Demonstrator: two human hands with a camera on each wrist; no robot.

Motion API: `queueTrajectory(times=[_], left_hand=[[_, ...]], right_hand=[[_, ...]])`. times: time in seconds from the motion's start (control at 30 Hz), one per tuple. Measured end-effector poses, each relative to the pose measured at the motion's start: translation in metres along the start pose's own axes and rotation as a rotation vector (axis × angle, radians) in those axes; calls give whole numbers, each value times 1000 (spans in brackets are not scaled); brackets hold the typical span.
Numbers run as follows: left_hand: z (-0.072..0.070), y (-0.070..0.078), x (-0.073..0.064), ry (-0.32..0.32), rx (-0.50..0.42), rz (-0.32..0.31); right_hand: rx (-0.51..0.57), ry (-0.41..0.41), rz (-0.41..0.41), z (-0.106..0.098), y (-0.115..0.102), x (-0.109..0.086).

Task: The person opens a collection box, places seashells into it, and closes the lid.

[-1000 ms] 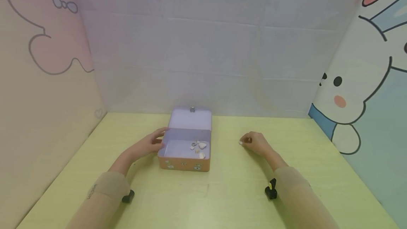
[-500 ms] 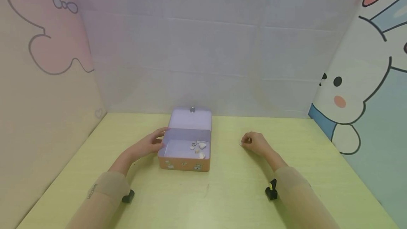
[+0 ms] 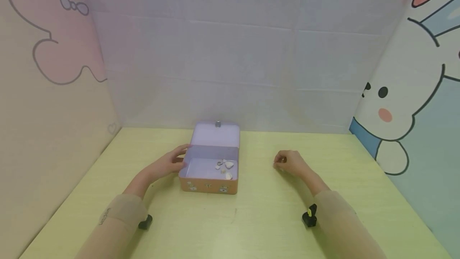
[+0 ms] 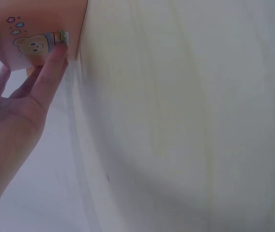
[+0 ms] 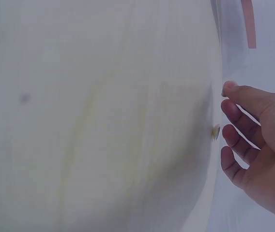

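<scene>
Several irregular whitish pieces (image 3: 229,165), smooth rectangular box (image 3: 199,186), hands (image 3: 166,165) (image 3: 293,163) either side

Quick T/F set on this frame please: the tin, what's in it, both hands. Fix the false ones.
1. The lid of the tin is open. True.
2. The tin is empty. False: several small white pieces lie inside it.
3. The left hand touches the tin's side. True.
4. The right hand is inside the tin. False: it is over the table, to the right of the tin and apart from it.
5. A bear picture decorates the tin's side. True.
</scene>
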State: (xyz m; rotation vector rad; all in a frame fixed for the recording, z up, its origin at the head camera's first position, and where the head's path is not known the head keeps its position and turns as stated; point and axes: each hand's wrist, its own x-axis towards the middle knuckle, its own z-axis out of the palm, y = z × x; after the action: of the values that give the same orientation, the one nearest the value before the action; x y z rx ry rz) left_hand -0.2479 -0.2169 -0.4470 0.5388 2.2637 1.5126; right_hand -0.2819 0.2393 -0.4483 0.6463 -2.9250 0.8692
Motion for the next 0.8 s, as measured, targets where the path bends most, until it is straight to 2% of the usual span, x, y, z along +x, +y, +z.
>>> queueTrajectory(times=[0.37, 0.8], left_hand=[[0, 0, 1, 2, -2, 3], [1, 3, -1, 9, 1, -12]], right_hand=[[-14, 28, -40, -14, -11, 1], [21, 54, -34, -27, -42, -3]])
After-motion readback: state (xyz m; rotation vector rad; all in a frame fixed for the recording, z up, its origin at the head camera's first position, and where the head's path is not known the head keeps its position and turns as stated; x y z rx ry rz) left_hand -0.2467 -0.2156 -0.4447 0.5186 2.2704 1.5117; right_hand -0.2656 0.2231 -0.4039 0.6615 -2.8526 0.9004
